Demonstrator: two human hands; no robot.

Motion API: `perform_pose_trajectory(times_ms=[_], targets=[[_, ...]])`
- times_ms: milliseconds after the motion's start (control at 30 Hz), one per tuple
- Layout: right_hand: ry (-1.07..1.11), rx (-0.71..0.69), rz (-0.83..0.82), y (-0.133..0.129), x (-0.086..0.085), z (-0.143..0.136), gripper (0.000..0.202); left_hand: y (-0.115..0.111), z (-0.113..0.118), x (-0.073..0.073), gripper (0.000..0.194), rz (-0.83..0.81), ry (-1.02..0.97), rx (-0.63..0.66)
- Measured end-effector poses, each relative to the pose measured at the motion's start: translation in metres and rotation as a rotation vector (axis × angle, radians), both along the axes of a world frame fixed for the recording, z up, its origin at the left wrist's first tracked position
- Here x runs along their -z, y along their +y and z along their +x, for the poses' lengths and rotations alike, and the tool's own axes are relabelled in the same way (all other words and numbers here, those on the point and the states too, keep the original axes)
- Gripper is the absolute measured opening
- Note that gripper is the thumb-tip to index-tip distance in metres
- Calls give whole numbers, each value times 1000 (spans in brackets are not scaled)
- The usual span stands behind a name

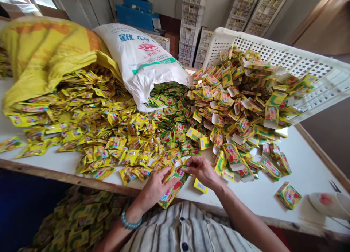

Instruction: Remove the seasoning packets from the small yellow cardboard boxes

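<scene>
My left hand (153,189) is closed around a small printed candy box (171,193) with watermelon pictures, tilted over the table's front edge. At the box's upper end the fingers of my right hand (201,169) are pinched together. What lies between those fingertips is too small to tell. Just beyond my hands lie yellow candy packets (133,157) and green candy packets (179,132). To the right of my right hand is a heap of small cardboard boxes (232,153), several with open flaps. A yellow box (200,185) lies under my right wrist.
A yellow sack (51,44) and a white sack (131,58) spill packets onto the white table (295,153). A white plastic basket (322,69) lies tipped at the right. One box (288,196) and a bowl (330,204) stand front right. Filled boxes (82,215) lie below the edge.
</scene>
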State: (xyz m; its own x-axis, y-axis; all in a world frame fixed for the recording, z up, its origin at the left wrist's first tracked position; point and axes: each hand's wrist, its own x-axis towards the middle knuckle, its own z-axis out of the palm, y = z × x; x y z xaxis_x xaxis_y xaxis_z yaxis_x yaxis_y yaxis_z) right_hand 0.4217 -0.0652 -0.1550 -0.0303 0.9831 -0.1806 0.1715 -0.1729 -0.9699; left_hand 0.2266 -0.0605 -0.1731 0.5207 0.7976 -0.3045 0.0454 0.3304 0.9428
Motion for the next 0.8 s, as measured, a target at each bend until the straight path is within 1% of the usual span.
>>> perform_pose_trajectory(times_ms=[67, 133, 233, 267, 333, 400, 433, 467, 533, 567, 600, 667, 700, 733, 767, 800], targets=[[-166, -3, 79, -1, 3, -2, 37, -1, 1, 3, 36, -11, 6, -35], [-268, -23, 125, -2, 3, -2, 36, -2, 2, 5, 37, -87, -25, -63], [-317, -164, 106, -2, 2, 5, 35, -3, 2, 4, 40, -223, -109, -87], [-367, -173, 94, -1, 2, 8, 34, -3, 1, 4, 41, -251, -122, -106], [-581, -109, 95, 2, 6, 15, 28, -3, -1, 3, 44, -298, -114, -154], [-844, -33, 107, 3, 16, 19, 25, -3, -4, 2, 45, -328, -58, -212], [-935, -33, 110, 3, 21, 19, 23, -3, -6, 3, 44, -321, -16, -242], [-977, -57, 107, 2, 26, 20, 21, -3, -8, 4, 44, -299, 34, -276], [-924, -78, 74, -1, 33, 20, 15, -3, -10, 5, 40, -226, 144, -330], [-842, -48, 50, -3, 34, 20, 16, -3, -11, 6, 38, -187, 192, -342], [-723, 10, 26, -4, 32, 19, 18, -3, -11, 6, 37, -151, 225, -342], [-385, 137, -13, -6, 24, 16, 24, -4, -10, 6, 35, -89, 239, -324], [-201, 176, -20, -6, 19, 14, 28, -3, -9, 5, 34, -63, 226, -306], [-38, 188, -17, -5, 13, 10, 32, -3, -8, 3, 32, -41, 206, -285], [75, 176, -6, -4, 8, 6, 35, -3, -6, 2, 31, -21, 183, -259], [115, 154, 11, -3, 3, 2, 36, -2, -4, 0, 31, -4, 154, -226]])
